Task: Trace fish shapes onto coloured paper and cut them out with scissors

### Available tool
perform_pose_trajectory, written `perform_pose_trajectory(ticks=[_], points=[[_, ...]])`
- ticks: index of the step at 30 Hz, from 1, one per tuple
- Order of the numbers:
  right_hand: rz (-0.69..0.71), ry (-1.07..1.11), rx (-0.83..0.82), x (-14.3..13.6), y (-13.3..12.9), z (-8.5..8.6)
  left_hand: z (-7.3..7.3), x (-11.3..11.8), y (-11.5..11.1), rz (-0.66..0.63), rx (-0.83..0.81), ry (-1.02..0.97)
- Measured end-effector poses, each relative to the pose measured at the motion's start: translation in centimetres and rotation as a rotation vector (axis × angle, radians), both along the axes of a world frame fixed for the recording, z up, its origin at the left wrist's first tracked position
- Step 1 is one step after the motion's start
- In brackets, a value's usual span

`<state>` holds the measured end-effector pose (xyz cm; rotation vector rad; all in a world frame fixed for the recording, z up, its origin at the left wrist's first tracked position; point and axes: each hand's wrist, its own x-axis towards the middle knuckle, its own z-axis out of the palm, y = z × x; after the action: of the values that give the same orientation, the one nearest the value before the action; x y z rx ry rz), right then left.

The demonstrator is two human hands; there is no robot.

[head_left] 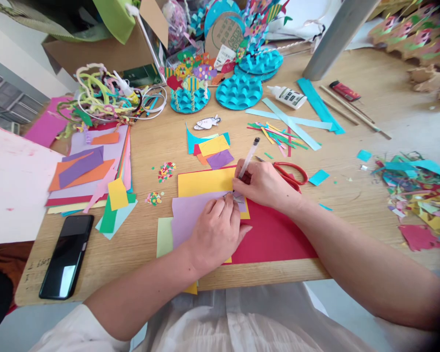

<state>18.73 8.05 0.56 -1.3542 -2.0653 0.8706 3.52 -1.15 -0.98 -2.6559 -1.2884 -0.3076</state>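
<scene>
My right hand is closed round a clear pen with a dark cap end, its tip down at the right end of a lilac paper. My left hand presses on the same paper, fingers together, over something small and whitish that is mostly hidden beneath the fingertips. Under the lilac sheet lie a yellow sheet, a pale green piece and a large red sheet. Red-handled scissors rest just beyond my right hand.
A black phone and stacked coloured papers are at left. Farther back are a fish cutout, blue discs, a glue bottle and paper strips. Scraps are heaped at right, near a grey post.
</scene>
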Motion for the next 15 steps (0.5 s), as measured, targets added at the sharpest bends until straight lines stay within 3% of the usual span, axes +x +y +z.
perform_pose_trajectory(ticks=[15], points=[[-0.01, -0.046, -0.099, 0.49, -0.45, 0.88, 0.23, -0.23, 0.06, -0.019, -0.065, 0.024]])
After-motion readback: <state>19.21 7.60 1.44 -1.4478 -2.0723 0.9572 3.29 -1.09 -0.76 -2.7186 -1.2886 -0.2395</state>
